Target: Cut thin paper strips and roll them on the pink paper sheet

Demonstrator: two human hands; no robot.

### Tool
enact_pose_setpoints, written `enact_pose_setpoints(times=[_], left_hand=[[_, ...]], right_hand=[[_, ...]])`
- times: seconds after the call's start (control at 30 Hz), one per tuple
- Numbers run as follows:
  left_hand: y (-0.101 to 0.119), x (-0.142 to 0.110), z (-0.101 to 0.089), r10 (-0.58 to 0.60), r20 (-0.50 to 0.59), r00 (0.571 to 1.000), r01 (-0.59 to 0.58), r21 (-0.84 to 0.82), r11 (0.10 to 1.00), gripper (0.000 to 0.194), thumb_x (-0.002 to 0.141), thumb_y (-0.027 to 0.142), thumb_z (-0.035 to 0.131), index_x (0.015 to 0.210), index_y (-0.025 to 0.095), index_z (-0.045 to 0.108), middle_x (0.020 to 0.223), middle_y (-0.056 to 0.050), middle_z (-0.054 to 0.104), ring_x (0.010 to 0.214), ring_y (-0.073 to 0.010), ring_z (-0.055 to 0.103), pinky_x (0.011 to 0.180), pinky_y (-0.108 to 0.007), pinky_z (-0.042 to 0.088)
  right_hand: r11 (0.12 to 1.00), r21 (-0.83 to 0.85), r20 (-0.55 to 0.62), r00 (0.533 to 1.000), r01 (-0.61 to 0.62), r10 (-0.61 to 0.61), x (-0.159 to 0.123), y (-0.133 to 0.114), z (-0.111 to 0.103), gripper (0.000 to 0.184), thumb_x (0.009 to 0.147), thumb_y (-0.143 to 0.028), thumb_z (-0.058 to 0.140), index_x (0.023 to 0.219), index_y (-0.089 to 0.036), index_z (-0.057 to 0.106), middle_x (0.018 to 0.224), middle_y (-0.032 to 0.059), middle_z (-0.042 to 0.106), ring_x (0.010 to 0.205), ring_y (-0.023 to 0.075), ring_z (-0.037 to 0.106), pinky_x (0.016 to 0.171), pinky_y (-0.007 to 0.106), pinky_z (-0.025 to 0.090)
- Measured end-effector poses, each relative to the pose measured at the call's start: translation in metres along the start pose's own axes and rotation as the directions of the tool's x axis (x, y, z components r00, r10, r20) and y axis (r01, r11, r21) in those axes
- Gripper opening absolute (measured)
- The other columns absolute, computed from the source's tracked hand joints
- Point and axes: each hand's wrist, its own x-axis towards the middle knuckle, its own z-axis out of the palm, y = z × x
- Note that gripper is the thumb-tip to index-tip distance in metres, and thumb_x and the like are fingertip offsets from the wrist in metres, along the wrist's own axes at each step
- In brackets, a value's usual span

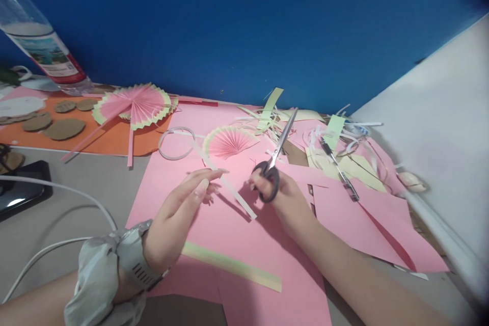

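Note:
My left hand point(187, 196) is closed in a pinch around a narrow white strip point(239, 197), which slants down to the right past the fingertips. In my right hand point(288, 196) is a pair of scissors point(280, 145) with black handles; its blades point up and away and look closed. Beneath both hands lie sheets of pink paper point(160, 214). A pale green-yellow paper strip point(237, 266) rests on the pink paper nearer to me. Just beyond my hands is a pleated pink paper fan point(231, 141) with a pale yellow-green edge.
A second pleated fan point(133, 104) with two pink sticks lies on orange paper point(103, 145), beside cardboard discs point(64, 129). A roll of tape point(176, 143), paper scraps point(269, 117) and a pen point(340, 170) lie around. A bottle point(49, 51) and phone point(26, 188) are left.

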Motion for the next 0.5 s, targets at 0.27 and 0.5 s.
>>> enact_pose_setpoints(times=[0.27,0.5], left_hand=[[-0.0051,0.0009,-0.0034,0.024,0.04,0.999,-0.023,-0.035,0.999,0.037,0.096,0.039,0.031,0.115,0.025,0.059,0.092,-0.005,0.057,0.089,-0.0183,0.054,0.075,-0.031,0.044],[-0.0008,-0.0016,0.0048,0.07,0.027,0.997,-0.073,0.116,0.991,0.014,0.093,0.033,0.041,0.1,0.022,0.046,0.111,-0.007,0.054,0.08,-0.013,0.055,0.075,-0.029,0.046]], right_hand=[[0.933,-0.325,0.247,0.966,0.154,-0.074,-0.0098,0.0015,0.0124,0.014,0.08,-0.026,0.065,0.076,-0.019,0.054,0.079,-0.002,0.051,0.069,0.0111,0.048,0.063,0.025,0.039],[1.0,-0.013,0.207,0.978,0.026,-0.022,-0.0113,0.0057,0.0132,0.017,0.086,-0.03,0.058,0.077,-0.02,0.047,0.066,-0.005,0.048,0.058,0.0102,0.051,0.057,0.026,0.044]])
